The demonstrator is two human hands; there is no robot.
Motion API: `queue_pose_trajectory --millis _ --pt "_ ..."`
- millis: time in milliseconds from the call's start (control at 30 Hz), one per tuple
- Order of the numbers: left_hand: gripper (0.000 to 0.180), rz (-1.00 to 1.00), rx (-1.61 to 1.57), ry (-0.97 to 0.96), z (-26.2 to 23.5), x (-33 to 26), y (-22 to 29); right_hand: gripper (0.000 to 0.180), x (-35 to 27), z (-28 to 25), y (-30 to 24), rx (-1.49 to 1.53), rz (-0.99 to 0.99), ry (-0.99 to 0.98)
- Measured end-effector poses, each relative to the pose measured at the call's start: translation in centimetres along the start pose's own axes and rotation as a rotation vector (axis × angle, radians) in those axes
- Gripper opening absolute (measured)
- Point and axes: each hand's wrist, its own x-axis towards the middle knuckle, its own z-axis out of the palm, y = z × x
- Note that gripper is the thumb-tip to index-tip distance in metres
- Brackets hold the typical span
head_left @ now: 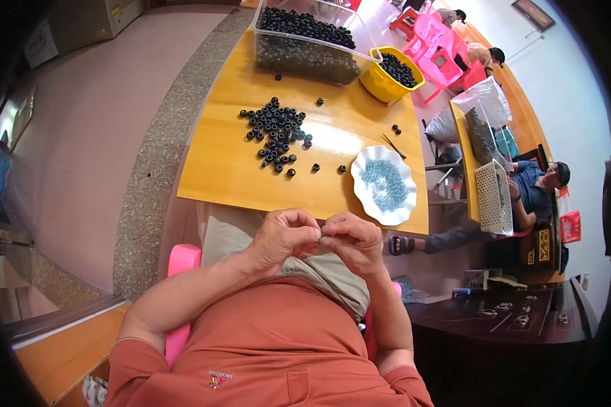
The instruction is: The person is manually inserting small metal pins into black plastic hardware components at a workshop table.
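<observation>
Over the lap, left hand (286, 234) and right hand (352, 239) pinched fingertip to fingertip on something too small to tell, black rubber rings (277, 134) heaped well apart on the wooden table (217, 169), white scalloped plate (361, 186) near the table's edge.

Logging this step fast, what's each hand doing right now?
Left hand: fingers pinched shut, item too small to tell.
Right hand: pinched against the left, contents hidden.
</observation>
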Motion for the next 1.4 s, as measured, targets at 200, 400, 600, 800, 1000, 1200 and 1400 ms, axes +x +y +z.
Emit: queue_pose_trajectory --millis 200,400,600,800,1000,1200,1400 --pt "0.005 0.005 -0.012 0.011 -0.12 0.07 -0.05 0.018 -0.13 0.33 0.1 0.023 0.037 0.022" --pt "0.007 -0.002 -0.041 0.001 -0.33 0.17 -0.1 0.013 -0.04 0.78 0.01 -0.064 0.029 0.037" --pt "0.008 -0.004 -0.059 0.015 0.18 -0.02 0.2 0.007 0.04 1.04 0.01 -0.122 0.031 0.055" --pt "0.01 -0.004 -0.05 -0.001 0.29 -0.05 0.27 0.005 -0.13 0.73 0.4 -0.033 0.062 0.067" --pt "0.009 -0.005 -0.053 0.003 0.21 0.01 0.18 0.006 -0.18 0.85 0.36 -0.023 0.064 0.045" --pt "0.009 0.001 -0.021 0.041 0.17 0.05 0.2 0.009 -0.04 1.06 0.13 -0.008 0.055 0.088" --pt "0.008 0.026 0.026 0.066 -0.02 0.16 -0.16 0.011 0.26 0.82 -0.34 -0.232 -0.031 0.044"
